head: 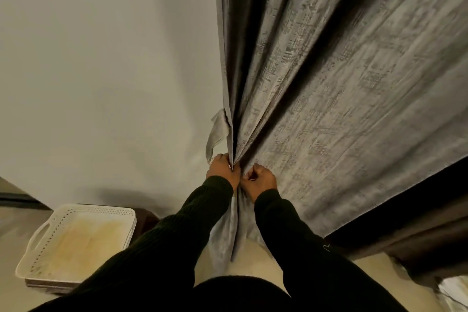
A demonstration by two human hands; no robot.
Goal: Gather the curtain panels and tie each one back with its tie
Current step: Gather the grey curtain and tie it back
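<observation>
Both hands clamp the grey textured curtain panel (pixel 316 99): left hand (pixel 222 171) and right hand (pixel 259 180) bunch its pleats so the matching grey fabric tie (pixel 216 134) at left can wrap them.

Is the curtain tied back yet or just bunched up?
Bunched, not tied. Both hands, left and right, grip the curtain folds together, while the tie hangs loose at its left edge.

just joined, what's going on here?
A person is bunching a grey curtain at the wall edge. The left hand grips the gathered folds, and the right hand pinches more fabric right beside it. The tie hangs loose beside the curtain edge, just above the left hand, not yet wrapped around. A white basket sits on the floor to the left.
</observation>
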